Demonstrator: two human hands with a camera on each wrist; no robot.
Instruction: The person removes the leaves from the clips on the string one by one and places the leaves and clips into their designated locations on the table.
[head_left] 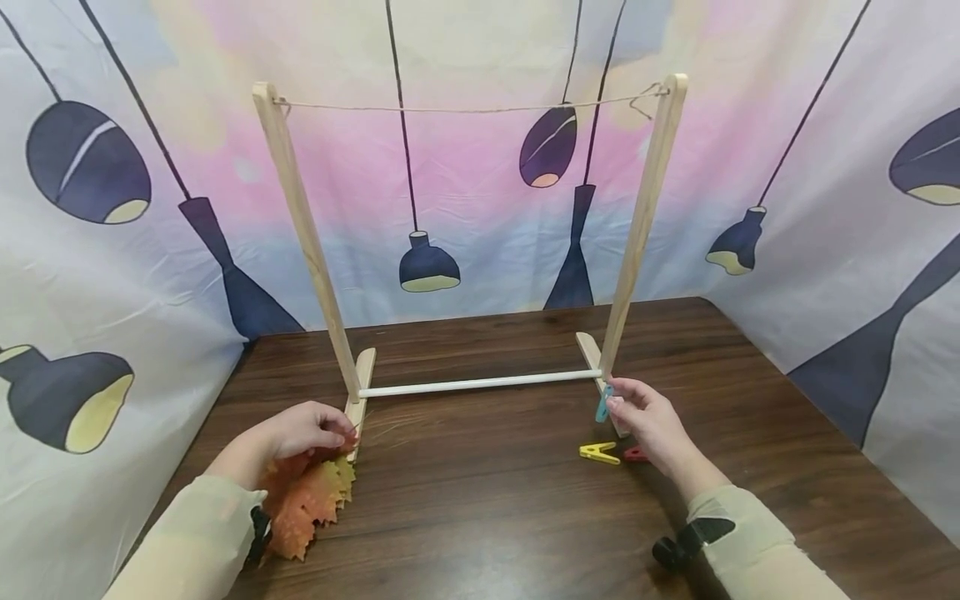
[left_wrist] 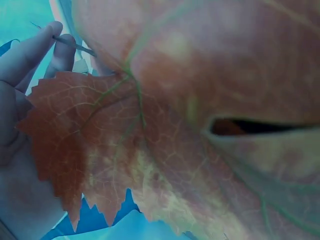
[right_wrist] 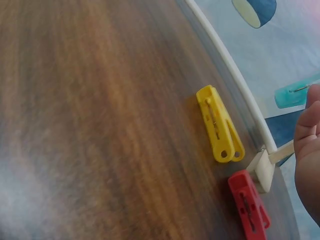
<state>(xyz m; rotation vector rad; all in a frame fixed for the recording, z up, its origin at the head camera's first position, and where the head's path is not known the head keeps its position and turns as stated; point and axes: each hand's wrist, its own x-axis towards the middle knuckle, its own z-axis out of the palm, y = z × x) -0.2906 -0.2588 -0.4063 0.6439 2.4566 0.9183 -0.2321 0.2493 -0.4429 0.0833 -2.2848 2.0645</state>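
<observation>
My left hand (head_left: 311,429) pinches the thin stem of an orange-red artificial maple leaf (head_left: 303,504) between thumb and fingertip. The leaf, yellowish at one edge, hangs below the hand and fills most of the left wrist view. Over by the right foot of a wooden frame, my right hand (head_left: 652,421) pinches a teal clothespin (head_left: 603,403) in its fingertips. On the table under that hand lie a yellow clothespin (right_wrist: 219,125) and a red clothespin (right_wrist: 248,205), close together. In the head view the red one is partly hidden by the right hand.
Two wooden posts (head_left: 645,225) stand on flat feet, joined low by a white rod (head_left: 480,384). Between their tops runs a thin string (head_left: 465,110). Behind the brown table (head_left: 480,500) hangs a cloth (head_left: 480,192) printed with lamps.
</observation>
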